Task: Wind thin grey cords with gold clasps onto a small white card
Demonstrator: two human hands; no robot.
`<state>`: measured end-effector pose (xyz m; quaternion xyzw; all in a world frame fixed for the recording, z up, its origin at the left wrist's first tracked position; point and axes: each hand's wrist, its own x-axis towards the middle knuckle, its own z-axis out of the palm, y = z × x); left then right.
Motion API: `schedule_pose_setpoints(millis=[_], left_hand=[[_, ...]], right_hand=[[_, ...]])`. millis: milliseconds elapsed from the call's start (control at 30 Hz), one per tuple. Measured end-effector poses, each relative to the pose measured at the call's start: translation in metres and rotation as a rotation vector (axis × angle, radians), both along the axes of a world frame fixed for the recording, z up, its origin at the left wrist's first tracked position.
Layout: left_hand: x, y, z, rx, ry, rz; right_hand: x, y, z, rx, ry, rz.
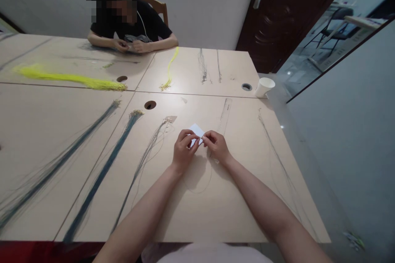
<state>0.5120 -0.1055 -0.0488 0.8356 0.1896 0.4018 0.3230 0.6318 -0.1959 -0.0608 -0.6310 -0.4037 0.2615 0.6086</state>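
Over a small white card (196, 129) on the table, my left hand (185, 148) and my right hand (216, 144) meet fingertip to fingertip. Both are closed in a pinch on a thin fishing line (211, 177), which curves in a loose loop on the tabletop below them. A tiny dark bit shows between the fingertips, too small to make out. Just beyond my right hand lies a clear ruler (226, 111). To the left is a bundle of grey lines (148, 148) with small gold-coloured hooks (168, 119) at its far end.
Dark blue-green line bundles (106, 168) stretch across the left side, and a yellow bundle (74, 79) lies farther back. Thin lines (274, 148) lie at right. A white paper cup (264, 87) stands near the right edge. Across the table sits a co-worker (135, 28), both hands together.
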Motion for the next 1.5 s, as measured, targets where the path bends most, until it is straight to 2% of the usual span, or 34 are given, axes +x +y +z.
schedule_pose_setpoints(millis=[533,1100,1500], left_hand=[[0.0001,-0.0013,0.0008,0.027,0.004,-0.018],[-0.0020,-0.0017,0.0047,-0.028,0.027,-0.013],[-0.0008,0.0005,0.0082,-0.211,0.021,-0.004]], right_hand=[[-0.0004,0.0004,-0.0030,-0.004,-0.065,-0.023],[-0.0006,-0.0001,-0.0001,-0.001,0.012,-0.031],[0.0016,0.0015,0.0043,0.040,0.102,-0.051]])
